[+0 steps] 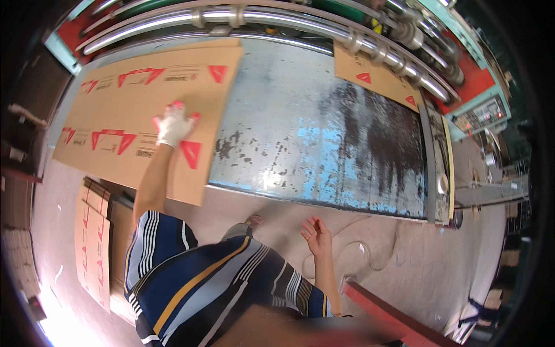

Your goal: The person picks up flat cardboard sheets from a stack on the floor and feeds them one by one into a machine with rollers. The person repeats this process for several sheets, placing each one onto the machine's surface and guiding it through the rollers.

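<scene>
My left hand (174, 125), in a white glove with red fingertips, lies spread on a large flat cardboard sheet (115, 118) printed with red triangles and dark markings. The sheet covers the left part of a worn metal table (277, 115) and overhangs its front edge. A second sheet edge shows along its far side. My bare right hand (318, 236) hangs in the air in front of the table, fingers apart and slightly bent, holding nothing.
Steel rollers (289, 21) of a machine span the far side. Another printed cardboard sheet (376, 75) lies partly under them at right. A control panel (483, 117) is at far right. Cardboard pieces (92, 248) stand at lower left; a red bar (393, 315) is at lower right.
</scene>
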Action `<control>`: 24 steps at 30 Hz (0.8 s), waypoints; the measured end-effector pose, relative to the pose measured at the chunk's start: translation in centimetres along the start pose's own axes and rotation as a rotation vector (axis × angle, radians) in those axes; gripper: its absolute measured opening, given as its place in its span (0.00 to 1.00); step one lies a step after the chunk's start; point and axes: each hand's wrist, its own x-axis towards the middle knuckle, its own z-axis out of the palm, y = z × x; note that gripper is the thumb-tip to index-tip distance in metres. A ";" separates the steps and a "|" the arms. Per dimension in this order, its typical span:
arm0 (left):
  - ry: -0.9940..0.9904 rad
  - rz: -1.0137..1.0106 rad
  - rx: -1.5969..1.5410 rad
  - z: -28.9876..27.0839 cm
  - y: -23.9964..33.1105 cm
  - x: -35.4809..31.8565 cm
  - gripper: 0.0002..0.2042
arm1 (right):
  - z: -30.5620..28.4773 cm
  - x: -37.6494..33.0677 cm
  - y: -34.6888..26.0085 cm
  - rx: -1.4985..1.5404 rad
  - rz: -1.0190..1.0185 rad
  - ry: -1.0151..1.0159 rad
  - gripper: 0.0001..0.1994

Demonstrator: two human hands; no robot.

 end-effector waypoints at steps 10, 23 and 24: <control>-0.620 0.973 -0.959 1.5 21.8 -22.3 0.25 | -3.2 -4.5 -3.9 -0.067 -0.134 -0.099 0.19; -0.966 0.392 -1.010 5.3 14.5 -32.6 0.34 | -19.8 -32.5 9.7 0.665 -0.345 0.577 0.19; -1.119 0.371 -1.062 5.3 15.9 -33.3 0.31 | -18.7 -32.1 10.4 0.716 -0.337 0.596 0.19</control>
